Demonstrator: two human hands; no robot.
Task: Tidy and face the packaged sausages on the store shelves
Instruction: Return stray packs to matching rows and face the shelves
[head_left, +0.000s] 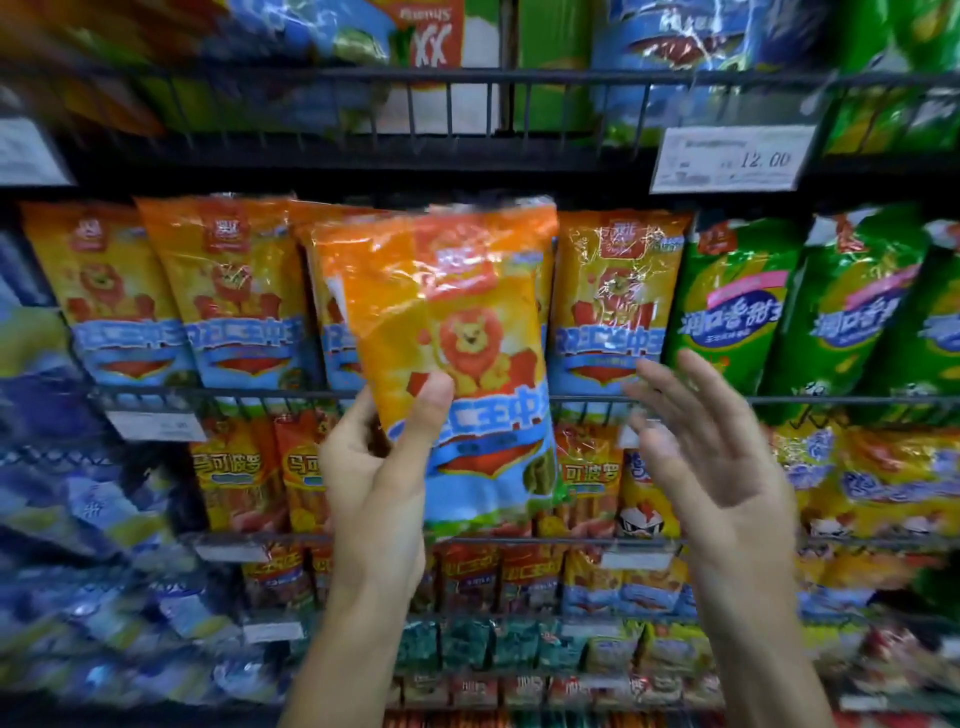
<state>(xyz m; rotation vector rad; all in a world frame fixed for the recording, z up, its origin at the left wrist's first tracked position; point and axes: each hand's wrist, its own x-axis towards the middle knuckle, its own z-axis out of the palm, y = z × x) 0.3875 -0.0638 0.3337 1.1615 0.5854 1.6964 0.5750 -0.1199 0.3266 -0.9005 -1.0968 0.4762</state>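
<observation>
Head view of wire store shelves, left to right. On the middle shelf (208, 395), a row of orange lion-print sausage packs (239, 291) stands upright behind the front rail. Centre: the left hand (379, 457) grips one orange lion pack (467, 343) by its lower left edge, thumb pressed on the front face, holding it upright and slightly tilted in front of the shelved row. Just right of it, another identical shelved pack (613, 296). The right hand (711, 441) is raised beside the held pack, fingers spread and straight, touching nothing. Far right: green sausage packs (737, 312); above them, a price tag (732, 158) on the upper shelf edge.
</observation>
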